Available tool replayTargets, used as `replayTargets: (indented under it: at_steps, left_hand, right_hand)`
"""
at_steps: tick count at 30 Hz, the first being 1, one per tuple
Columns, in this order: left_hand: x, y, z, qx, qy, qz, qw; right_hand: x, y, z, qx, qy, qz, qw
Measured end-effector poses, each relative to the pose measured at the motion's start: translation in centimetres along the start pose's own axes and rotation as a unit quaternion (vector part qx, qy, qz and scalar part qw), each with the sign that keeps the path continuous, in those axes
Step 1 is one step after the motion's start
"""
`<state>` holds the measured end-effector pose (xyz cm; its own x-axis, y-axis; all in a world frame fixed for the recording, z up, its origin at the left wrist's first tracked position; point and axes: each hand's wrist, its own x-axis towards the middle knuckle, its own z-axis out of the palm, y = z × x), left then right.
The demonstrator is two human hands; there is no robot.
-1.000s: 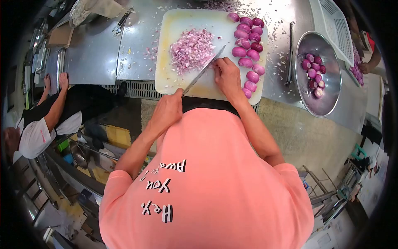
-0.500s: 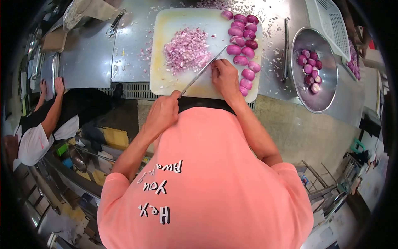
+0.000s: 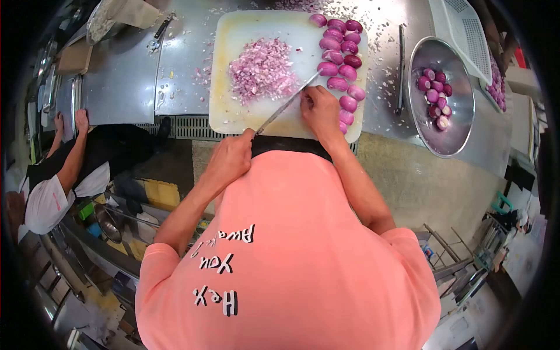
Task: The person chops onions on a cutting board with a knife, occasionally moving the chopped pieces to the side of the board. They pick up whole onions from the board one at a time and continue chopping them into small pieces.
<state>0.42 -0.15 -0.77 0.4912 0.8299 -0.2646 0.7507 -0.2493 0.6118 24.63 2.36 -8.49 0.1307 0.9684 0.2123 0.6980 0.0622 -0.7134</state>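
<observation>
My left hand (image 3: 231, 154) is closed round the handle of a kitchen knife (image 3: 283, 109). The knife's blade slants up and right across a white cutting board (image 3: 224, 119), its tip close to a row of peeled red onions (image 3: 338, 83). My right hand (image 3: 321, 111) is curled just right of the blade, fingertips bent in beside it. Whatever it may hold is hidden by the fingers. Left of the blade lies a heap of finely chopped onion (image 3: 262, 71). The onions stand in a long column down the board's right side.
A steel bowl (image 3: 461, 125) with several onions stands at right, a dark rod-like tool (image 3: 401, 70) beside it. White baskets (image 3: 466, 35) are at the back right. Onion bits litter the steel counter (image 3: 184, 87). Another person's hands (image 3: 81, 121) rest at the far left.
My right hand has shifted very slightly to the right, its fingers a little more curled. The knife and left hand are almost unmoved; the view has shifted a little.
</observation>
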Motion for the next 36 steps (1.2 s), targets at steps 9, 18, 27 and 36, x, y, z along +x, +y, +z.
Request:
replayTargets:
  at_steps: [9, 18, 27, 36]
  left_hand:
    - [-0.4, -1.6, 0.1, -0.051, -0.040, 0.013, 0.998]
    - [0.2, -0.6, -2.2, -0.057, 0.086, -0.069, 0.992]
    - [0.5, 1.2, -0.4, -0.010, 0.033, -0.042, 0.999]
    - [0.0, 1.0, -0.9, -0.009, 0.005, -0.066, 0.998]
  right_hand:
    - [2.5, 2.1, -6.9, -0.060, 0.058, 0.004, 0.997]
    - [1.5, 1.8, -3.8, 0.015, -0.054, 0.029, 0.998]
    - [2.3, -2.7, 0.8, -0.056, -0.031, -0.058, 0.996]
    - [1.1, -2.6, 1.2, -0.030, -0.011, -0.062, 0.998]
